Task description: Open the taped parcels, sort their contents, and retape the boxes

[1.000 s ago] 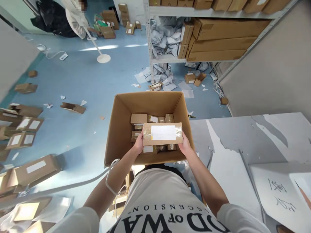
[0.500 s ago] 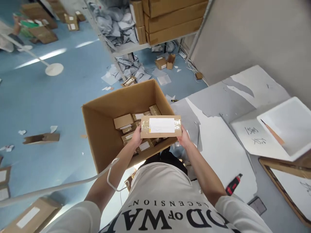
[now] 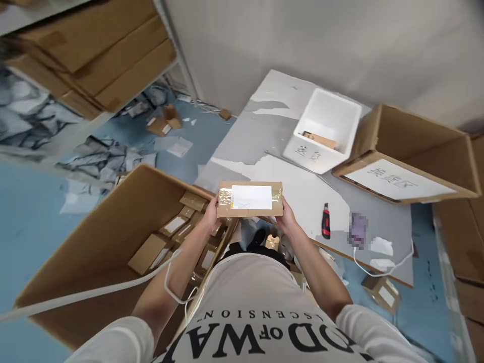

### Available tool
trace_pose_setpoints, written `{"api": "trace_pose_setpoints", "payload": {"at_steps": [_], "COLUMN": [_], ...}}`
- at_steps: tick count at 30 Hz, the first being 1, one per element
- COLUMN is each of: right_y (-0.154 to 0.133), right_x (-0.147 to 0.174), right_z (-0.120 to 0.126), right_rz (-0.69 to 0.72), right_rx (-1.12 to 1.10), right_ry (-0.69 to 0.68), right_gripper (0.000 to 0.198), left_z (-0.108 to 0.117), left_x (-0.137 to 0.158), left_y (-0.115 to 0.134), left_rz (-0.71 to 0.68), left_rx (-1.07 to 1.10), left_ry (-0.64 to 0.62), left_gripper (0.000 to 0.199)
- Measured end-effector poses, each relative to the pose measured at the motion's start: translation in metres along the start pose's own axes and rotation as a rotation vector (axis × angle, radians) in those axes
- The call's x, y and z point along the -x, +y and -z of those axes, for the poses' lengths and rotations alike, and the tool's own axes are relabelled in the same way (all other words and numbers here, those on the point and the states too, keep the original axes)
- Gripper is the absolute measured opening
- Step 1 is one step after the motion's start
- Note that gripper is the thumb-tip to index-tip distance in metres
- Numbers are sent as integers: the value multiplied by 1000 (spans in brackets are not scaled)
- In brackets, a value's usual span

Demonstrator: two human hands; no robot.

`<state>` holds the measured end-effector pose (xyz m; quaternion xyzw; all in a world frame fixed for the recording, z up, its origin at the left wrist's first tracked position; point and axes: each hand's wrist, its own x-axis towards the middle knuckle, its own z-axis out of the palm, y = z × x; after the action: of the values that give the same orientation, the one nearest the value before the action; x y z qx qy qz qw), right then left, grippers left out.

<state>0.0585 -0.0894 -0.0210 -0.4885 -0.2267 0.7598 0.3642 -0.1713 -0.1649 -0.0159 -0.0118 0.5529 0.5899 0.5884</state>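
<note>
Cardboard parcel point(image 3: 250, 199) partly hides left hand point(image 3: 212, 214) and right hand point(image 3: 288, 217).

A white short-sleeved cloth T-shirt point(image 3: 249, 285) filled the bottom centre of the frame, printed with black capital lettering point(image 3: 239, 340): a small, widely spaced line above far larger letters. Its plain, loose sleeves point(image 3: 117, 339) showed at lower left and lower right. The left hand point(image 3: 211, 215) and right hand point(image 3: 287, 217) were bare. Black clothing point(image 3: 266, 255) showed at the waist.
</note>
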Motion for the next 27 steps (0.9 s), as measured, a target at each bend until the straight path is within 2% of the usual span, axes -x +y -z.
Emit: {"api": "trace_pose_setpoints", "payload": {"at_steps": [6,12,20,27], "right_y": [-27,-36,-31,-12], "right_x": [9,15,-16,-44], "right_z": [76,123,156,174], "right_rz": [148,222,187,119], "right_rx": [-127,-183,-264,-274], "right_ry": [128,230,340,406], "right_gripper": [30,28,34,33], "left_z": [-84,-135,-166,-161], "left_x": [-34,-58,-105,-139], "left_y": [-36,-67,-94,-118], "left_rz": [48,124,192,255], "left_rx": [-117,-221,-303,-343], "left_ry": [-209,-317,-357,-354], "left_gripper": [30,34,29,32]}}
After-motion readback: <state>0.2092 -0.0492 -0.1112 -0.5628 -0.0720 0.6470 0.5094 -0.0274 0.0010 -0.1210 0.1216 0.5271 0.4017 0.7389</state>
